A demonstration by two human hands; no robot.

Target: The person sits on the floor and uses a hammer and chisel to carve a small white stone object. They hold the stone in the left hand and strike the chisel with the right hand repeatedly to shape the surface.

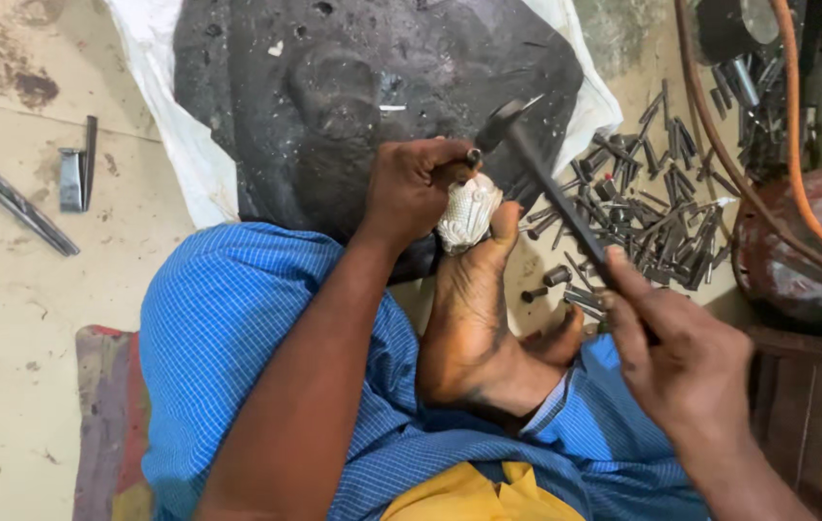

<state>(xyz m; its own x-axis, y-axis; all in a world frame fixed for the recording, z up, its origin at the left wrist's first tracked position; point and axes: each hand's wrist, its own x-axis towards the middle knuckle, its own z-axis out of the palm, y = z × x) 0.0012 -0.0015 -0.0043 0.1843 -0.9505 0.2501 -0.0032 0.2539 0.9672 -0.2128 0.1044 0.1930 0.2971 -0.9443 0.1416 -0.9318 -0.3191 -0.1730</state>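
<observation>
A: I've got the black slab [372, 96] up beyond both hands, sitting on white sheeting [165, 116].

B: And the scrap?

A: A heap of dark metal pins [652, 207] just beyond my right hand [686, 362]. That hand is clamped round the hammer [551, 198] handle, its head hanging right over the left hand's knuckles.

B: The left?

A: My left hand [416, 188] has its fingers pinched together on 1 small metal piece [474, 154], a white cloth wad [469, 212] directly beneath it against the foot [474, 318].
</observation>
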